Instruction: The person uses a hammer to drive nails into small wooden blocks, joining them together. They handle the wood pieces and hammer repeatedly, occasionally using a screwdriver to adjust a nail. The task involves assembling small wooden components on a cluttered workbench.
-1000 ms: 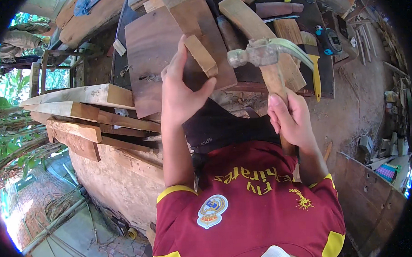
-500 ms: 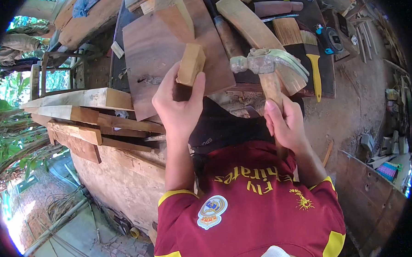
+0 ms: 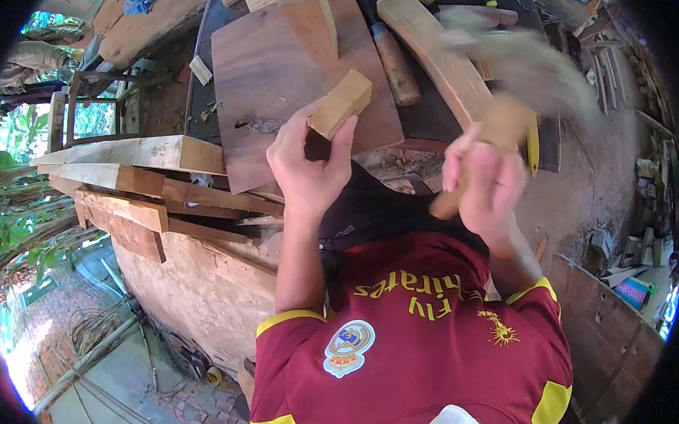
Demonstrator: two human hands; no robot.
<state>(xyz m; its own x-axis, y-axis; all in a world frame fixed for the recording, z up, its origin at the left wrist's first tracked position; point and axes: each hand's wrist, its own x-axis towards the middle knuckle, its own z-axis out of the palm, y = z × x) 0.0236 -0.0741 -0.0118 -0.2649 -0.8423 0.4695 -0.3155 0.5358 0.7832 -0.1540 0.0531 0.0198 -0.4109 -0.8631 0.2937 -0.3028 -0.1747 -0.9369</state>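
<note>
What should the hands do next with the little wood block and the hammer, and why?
Probably steady the small wood block on the dark board first. The left hand holds it lifted in its fingertips, while the hammer in the right hand is blurred with motion, close to those fingers.

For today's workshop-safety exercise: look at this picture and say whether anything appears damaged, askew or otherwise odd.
Two things stand out. The dark board on the bench has a rough gouged patch near its front edge, beside the small wooden block that the left hand holds up. The hammer in the right hand is a motion blur, so its head cannot be judged.
</note>
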